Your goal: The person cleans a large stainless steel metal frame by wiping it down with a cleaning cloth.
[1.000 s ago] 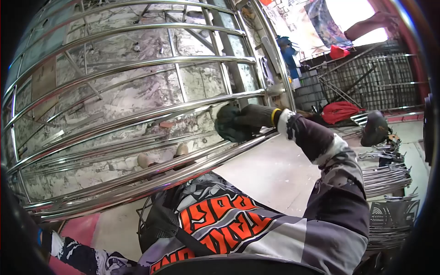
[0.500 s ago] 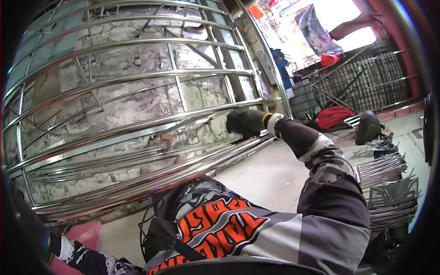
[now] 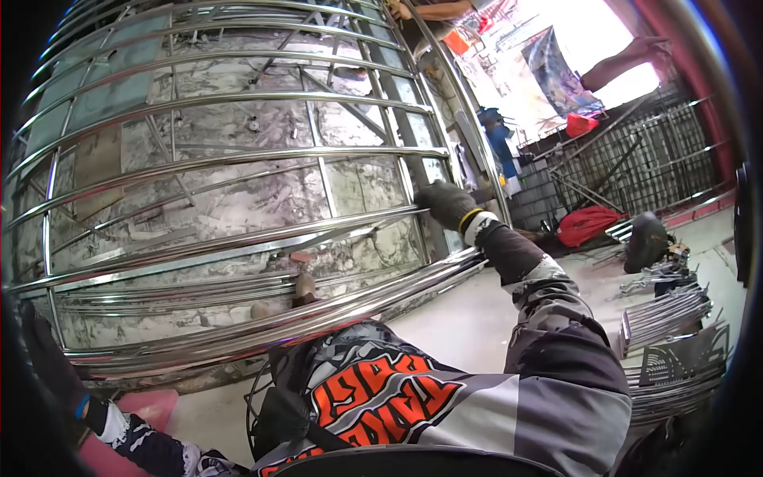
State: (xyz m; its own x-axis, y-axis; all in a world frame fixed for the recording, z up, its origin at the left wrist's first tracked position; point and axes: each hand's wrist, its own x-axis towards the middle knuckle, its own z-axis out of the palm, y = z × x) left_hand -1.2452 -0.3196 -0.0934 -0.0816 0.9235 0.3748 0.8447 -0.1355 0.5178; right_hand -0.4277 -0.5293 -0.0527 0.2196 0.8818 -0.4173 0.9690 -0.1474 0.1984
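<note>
A large frame of shiny metal tubes (image 3: 262,156) lies across the workbench. My right hand (image 3: 449,207), in a dark glove with a yellow cuff edge, is closed around the right end of a long tube (image 3: 238,242) of this frame. At the far left, my left hand (image 3: 49,354) wears a dark glove with a blue edge. It is beside the frame's left end, its fingers lost in the dark rim of the view. Several loose polished tubes (image 3: 278,322) lie along the near side, between the frame and my body.
Thinner rods (image 3: 183,296) lie under the frame on the stained work surface (image 3: 238,187). Bundles of metal rods (image 3: 664,318) and a red cloth (image 3: 586,226) are on the floor at right. Another person's arm (image 3: 441,11) shows at the top, and another arm (image 3: 624,63) farther right.
My right hand has risen from below the tube onto its end. My left hand has moved up along the left side. Another person's arm has come into view at the top.
</note>
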